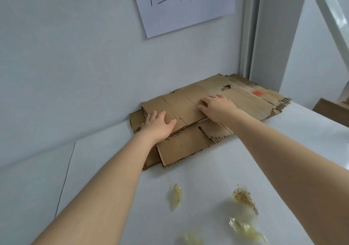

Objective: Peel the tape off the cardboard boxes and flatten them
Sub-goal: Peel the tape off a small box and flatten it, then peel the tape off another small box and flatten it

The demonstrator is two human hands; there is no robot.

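Observation:
A stack of flattened brown cardboard boxes [190,142] lies on the white table against the wall. My left hand [159,125] rests palm down on the left end of the top sheet, fingers spread. On the middle of the same sheet my right hand [217,107] presses flat, fingers slightly curled at the sheet's front edge. The top sheet has a torn hole [226,88] and a red label [257,93] near its far right end. Crumpled balls of peeled clear tape [176,195] [244,197] [245,229] lie on the table in front of the stack.
The white table [207,175] runs to a pale wall with a paper sign [181,5] bearing handwritten characters. A white frame post [253,29] stands behind the stack on the right. Another piece of cardboard [332,110] shows at the right edge.

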